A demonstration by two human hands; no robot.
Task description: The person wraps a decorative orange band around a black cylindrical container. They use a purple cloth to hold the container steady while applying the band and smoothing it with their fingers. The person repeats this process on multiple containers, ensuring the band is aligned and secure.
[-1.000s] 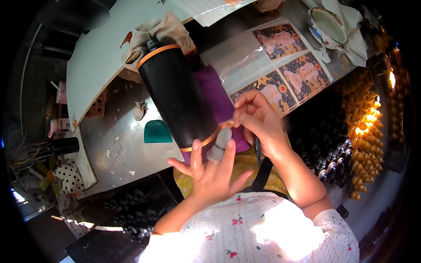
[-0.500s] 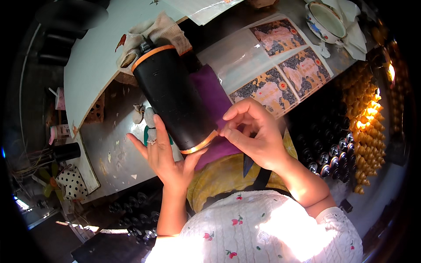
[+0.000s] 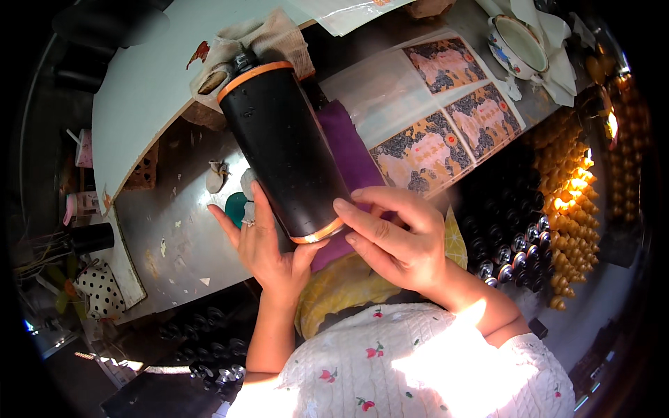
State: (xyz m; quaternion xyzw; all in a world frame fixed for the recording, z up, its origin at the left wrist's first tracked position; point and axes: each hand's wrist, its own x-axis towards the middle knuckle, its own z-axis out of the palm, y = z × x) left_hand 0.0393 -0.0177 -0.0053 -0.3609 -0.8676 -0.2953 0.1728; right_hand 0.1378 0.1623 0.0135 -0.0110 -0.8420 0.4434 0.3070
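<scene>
A black cylinder (image 3: 286, 150) with a copper-coloured band around each end lies tilted in front of me. My left hand (image 3: 268, 251) holds its near end from the left, the thumb under the rim and the fingers spread along the side. At the right of that end, my right hand (image 3: 401, 240) curls around the rim, its fingertips on the near copper band (image 3: 317, 232). Whether a loose strip end sits under those fingertips is hidden. A purple cloth (image 3: 348, 153) lies beneath the cylinder. Past the far end is a crumpled whitish cloth (image 3: 279, 42).
Printed sheets (image 3: 425, 150) in a clear sleeve lie to the right, near an enamel bowl (image 3: 519, 45). A pale board (image 3: 139, 90) covers the table's far left. Dark round parts (image 3: 519, 258) and gold-coloured pieces (image 3: 575, 209) crowd the right side.
The cylinder has shifted slightly right. My right hand has gone from pinching the band's protruding end to laying its fingers against the rim. The left hand keeps its hold.
</scene>
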